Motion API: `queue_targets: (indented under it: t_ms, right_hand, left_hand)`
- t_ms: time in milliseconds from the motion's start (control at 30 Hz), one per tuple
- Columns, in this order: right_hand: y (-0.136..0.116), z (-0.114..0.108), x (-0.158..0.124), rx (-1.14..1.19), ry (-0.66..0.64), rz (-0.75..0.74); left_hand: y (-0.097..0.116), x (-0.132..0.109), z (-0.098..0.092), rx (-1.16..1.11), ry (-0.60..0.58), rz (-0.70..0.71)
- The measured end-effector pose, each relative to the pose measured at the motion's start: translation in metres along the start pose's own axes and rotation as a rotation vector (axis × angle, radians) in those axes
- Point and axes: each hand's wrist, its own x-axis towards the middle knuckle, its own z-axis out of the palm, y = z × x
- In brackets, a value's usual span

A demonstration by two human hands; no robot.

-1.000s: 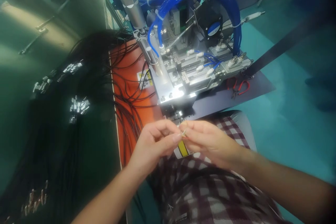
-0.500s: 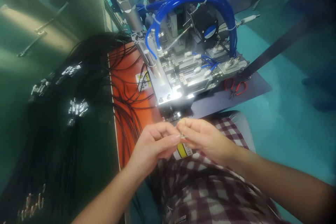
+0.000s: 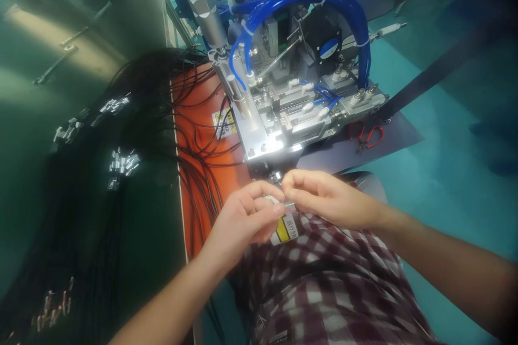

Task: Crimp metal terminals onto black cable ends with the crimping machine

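At our far left, black cables (image 3: 81, 215) hang in a thick bundle, ending in silver connector tips (image 3: 122, 163) and copper-coloured ends (image 3: 53, 310). We see their strands cross the pale left edge of the orange board (image 3: 204, 159), so that side is crowded. Our left hand (image 3: 259, 215) is raised near the board's lower right, thumb and forefinger brought close; we cannot tell whether they grip anything. Just off those tips, between our two hands, lie the fine wires (image 3: 290, 204), blurred and mostly hidden, at the underside of our right thumb. Above them, the pneumatic fixture (image 3: 283, 118) ends in a bright metal front edge, leaving us a narrow gap behind our fingers. Our right hand (image 3: 326, 194) is nearly touching the left, thumb and forefinger pinching the wires. Beyond it, red-handled pliers (image 3: 366, 136) rest on the grey base plate (image 3: 399, 137), whose pointed corner borders open teal floor (image 3: 441, 178), our widest room for moving.
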Motion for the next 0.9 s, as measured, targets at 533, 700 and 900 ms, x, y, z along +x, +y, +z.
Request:
queue_targets:
  t_ms: [533,700,900]
  right_hand:
    - [0.015,0.018,0.000,-0.002,0.391,0.015]
    - [0.021,0.032,0.000,-0.164,0.480,-0.103]
    - [0.011,0.036,0.004,-0.495,0.520,-0.297]
  left_hand:
    - [-0.005,0.000,0.009,0.027,0.310,0.020]
    - [-0.005,-0.001,0.009,0.049,0.315,0.053]
    - [-0.004,-0.009,0.005,0.666,0.467,0.453]
